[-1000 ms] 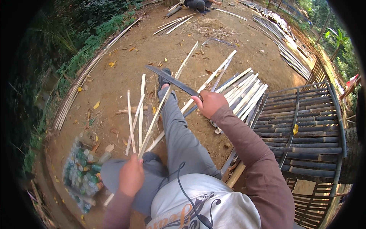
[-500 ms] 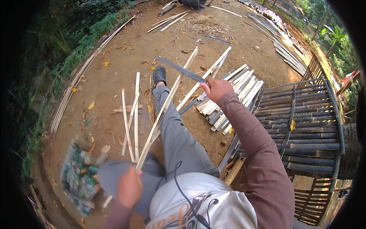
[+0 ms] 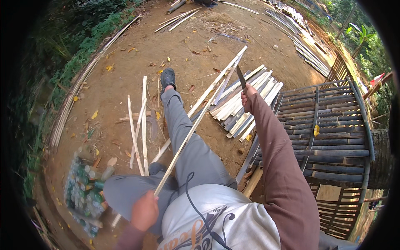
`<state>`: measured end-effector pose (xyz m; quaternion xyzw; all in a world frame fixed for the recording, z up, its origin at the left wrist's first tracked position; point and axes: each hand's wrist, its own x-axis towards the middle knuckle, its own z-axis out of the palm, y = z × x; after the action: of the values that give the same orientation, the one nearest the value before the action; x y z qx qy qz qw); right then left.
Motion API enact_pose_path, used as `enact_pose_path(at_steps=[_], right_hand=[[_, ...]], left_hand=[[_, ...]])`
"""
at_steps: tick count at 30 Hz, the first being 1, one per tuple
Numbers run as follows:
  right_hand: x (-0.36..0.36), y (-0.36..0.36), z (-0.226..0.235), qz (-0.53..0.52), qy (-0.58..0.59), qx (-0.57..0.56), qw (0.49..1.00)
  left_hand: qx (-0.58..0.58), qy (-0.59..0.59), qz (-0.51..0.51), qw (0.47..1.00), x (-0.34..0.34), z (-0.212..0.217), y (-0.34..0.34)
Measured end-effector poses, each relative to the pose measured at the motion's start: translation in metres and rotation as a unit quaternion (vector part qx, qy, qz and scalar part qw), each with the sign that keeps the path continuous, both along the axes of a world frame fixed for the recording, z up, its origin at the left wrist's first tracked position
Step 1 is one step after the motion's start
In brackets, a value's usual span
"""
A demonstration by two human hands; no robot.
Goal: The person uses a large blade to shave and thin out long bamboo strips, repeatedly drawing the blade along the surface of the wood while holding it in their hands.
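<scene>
My left hand, low in front of me, is closed around the near end of a long pale bamboo strip. The strip slants away over my legs toward the far right. In my right hand is a knife with a long dark blade, its tip pointing up and away. The knife is close to the strip's far part; whether they touch I cannot tell. A second pale strip lies under or beside the held one on the ground. Close by my right hand is a pile of split strips.
A slatted bamboo bench stands at the right. Several plastic bottles are heaped at the left of my bent knee. A few loose strips lie left of my outstretched leg. Long poles line the left edge by the plants.
My right hand has turned the knife from pointing left to pointing away and moved slightly right. The held strip's far end has swung to the right. My left hand still grips it.
</scene>
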<state>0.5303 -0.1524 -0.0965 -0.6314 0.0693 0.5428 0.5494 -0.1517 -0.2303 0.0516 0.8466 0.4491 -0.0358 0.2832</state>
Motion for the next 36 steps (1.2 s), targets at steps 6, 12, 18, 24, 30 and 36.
enact_pose_path(at_steps=[6, 12, 18, 24, 30, 36], right_hand=[[-0.076, -0.043, -0.010, -0.028, -0.060, 0.065, 0.996], [-0.170, -0.094, -0.006, 0.278, -0.502, -0.052, 0.817], [-0.192, -0.108, 0.026, 0.243, -0.323, 0.053, 0.913], [-0.167, -0.096, 0.099, 0.132, -0.021, 0.179, 0.975], [-0.180, -0.101, 0.117, 0.168, 0.118, 0.264, 0.942], [-0.170, -0.099, 0.119, 0.115, 0.126, 0.353, 0.920]], left_hand=[[-0.058, 0.096, 0.009, 0.994, -0.008, 0.003, -0.003], [-0.043, 0.100, 0.032, 0.994, -0.019, 0.017, -0.003], [0.015, 0.080, 0.030, 0.996, -0.029, 0.025, 0.009], [0.140, 0.117, 0.000, 0.983, -0.034, 0.048, 0.034], [0.214, 0.069, 0.015, 0.974, -0.051, 0.045, 0.052], [0.244, 0.042, -0.017, 0.969, -0.046, 0.048, 0.055]])
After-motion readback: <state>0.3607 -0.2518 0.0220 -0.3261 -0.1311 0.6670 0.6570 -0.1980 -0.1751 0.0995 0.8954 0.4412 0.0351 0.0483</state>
